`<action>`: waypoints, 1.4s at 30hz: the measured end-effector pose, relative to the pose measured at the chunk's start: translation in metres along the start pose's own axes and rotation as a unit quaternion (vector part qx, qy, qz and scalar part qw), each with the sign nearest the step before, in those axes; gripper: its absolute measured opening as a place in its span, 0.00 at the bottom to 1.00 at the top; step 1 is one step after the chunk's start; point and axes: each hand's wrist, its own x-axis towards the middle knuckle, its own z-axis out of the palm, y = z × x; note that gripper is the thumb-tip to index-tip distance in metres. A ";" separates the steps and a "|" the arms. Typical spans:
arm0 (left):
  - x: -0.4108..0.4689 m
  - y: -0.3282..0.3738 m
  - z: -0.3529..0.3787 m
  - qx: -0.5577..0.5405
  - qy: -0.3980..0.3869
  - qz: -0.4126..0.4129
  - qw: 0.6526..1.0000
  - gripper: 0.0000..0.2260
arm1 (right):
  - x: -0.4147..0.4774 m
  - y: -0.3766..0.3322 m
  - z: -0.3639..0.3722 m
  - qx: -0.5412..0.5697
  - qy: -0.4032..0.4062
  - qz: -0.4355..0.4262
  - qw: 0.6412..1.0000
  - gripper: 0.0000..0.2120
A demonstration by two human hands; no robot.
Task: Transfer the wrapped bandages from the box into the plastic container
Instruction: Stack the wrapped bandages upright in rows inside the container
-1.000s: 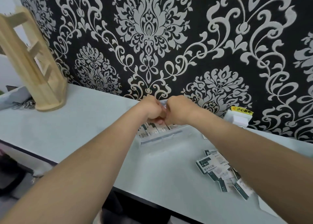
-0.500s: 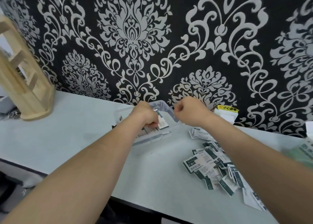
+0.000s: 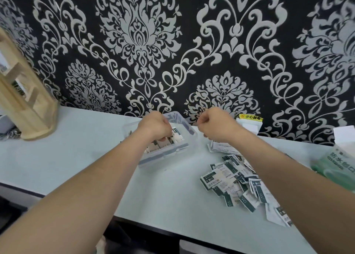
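A clear plastic container stands on the pale table near the wall, with several white-and-green wrapped bandages inside. My left hand reaches into it, fingers curled down onto those bandages; the fingertips are mostly hidden. My right hand hovers just right of the container as a curled fist, with nothing visible in it. A loose pile of wrapped bandages lies on the table under my right forearm. The green bandage box sits blurred at the right edge.
A wooden rack stands at the far left of the table. A white wall socket with a yellow label and a white box stand by the patterned wall. The table's front edge runs close below the pile.
Both hands were together over the container. My right hand has pulled away to the right, while my left hand stays in the container. The view has shifted right, showing the pile and the green box.
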 end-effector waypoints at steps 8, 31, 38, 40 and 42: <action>-0.006 0.017 0.014 0.313 -0.135 0.107 0.934 0.16 | -0.021 0.010 -0.016 0.005 0.002 0.012 1.000 0.11; -0.112 0.065 0.081 0.133 -0.135 0.201 0.961 0.16 | -0.106 0.101 -0.025 -0.148 -0.167 0.012 0.975 0.35; -0.109 0.048 0.126 0.181 -0.039 0.165 0.969 0.25 | -0.113 0.122 -0.023 -0.145 -0.155 -0.020 0.977 0.32; -0.109 0.049 0.125 0.158 -0.035 0.148 0.976 0.24 | -0.112 0.126 -0.020 -0.144 -0.146 -0.027 0.978 0.27; -0.109 0.048 0.123 0.146 -0.031 0.140 0.979 0.22 | -0.111 0.126 -0.018 -0.130 -0.131 -0.033 0.982 0.22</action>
